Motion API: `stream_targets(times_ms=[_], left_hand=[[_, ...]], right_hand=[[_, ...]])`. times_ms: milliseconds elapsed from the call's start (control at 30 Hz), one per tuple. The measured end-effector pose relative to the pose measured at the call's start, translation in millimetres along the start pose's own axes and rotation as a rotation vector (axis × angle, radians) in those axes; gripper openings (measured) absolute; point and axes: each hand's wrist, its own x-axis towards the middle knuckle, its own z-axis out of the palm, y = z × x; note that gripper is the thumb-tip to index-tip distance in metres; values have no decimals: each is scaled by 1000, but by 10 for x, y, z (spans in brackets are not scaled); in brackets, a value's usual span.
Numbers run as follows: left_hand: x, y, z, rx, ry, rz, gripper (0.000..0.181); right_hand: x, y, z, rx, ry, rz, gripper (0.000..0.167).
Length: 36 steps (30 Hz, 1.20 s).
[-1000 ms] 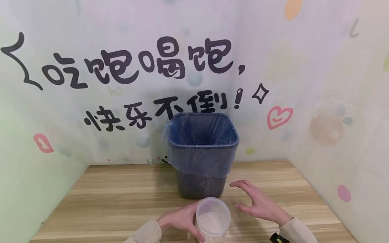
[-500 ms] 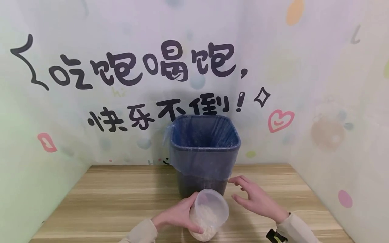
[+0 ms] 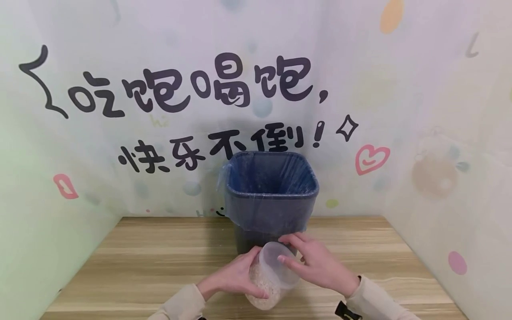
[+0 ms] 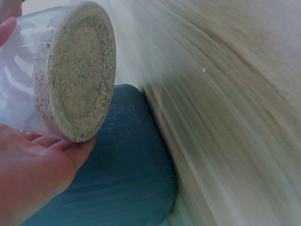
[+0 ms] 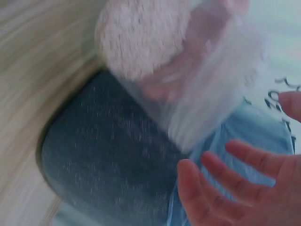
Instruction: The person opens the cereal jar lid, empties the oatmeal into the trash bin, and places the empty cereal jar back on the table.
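Observation:
A clear plastic jar (image 3: 265,286) of pale, flaky grains is tilted, its translucent top end facing up and right in the head view. My left hand (image 3: 234,275) grips it from the left, thumb on the near side. The left wrist view shows the jar's base (image 4: 84,75) with grains settled against it, above the left hand (image 4: 40,172). My right hand (image 3: 320,269) is beside the top end, fingers spread and loosely bent. In the right wrist view, a small gap shows between the right hand (image 5: 249,186) and the jar (image 5: 141,37).
A dark blue bin (image 3: 272,211) lined with a thin plastic bag stands just behind the jar. Its open mouth faces up. Beneath them is a wood-grain table (image 3: 160,262). Printed fabric walls (image 3: 160,35) with black lettering enclose the back and sides.
The left hand has lifted the jar slightly and tipped it, top toward the right. Inside, the grains have slid toward the base and left side. The right hand has moved left to the jar's top end.

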Motion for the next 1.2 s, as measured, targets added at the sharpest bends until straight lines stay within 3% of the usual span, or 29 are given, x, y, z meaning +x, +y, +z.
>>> stream_targets(times_ms=[167, 267, 567, 767, 900, 1200], left_hand=[[8, 56, 15, -2, 28, 38, 79], [8, 82, 29, 14, 43, 41, 78], [-38, 195, 78, 112, 105, 8, 83], [-58, 217, 64, 157, 81, -18, 86], [-48, 210, 56, 162, 58, -35, 88], [6, 172, 0, 169, 19, -6, 90]], right_hand=[[1, -72, 125, -172, 54, 19, 52], [-13, -91, 152, -193, 29, 52, 61], [-53, -118, 123, -5, -84, 84, 69], [-49, -124, 118, 49, -119, 69, 68], [-45, -105, 132, 55, -115, 29, 67], [-51, -56, 167, 40, -64, -79, 72]])
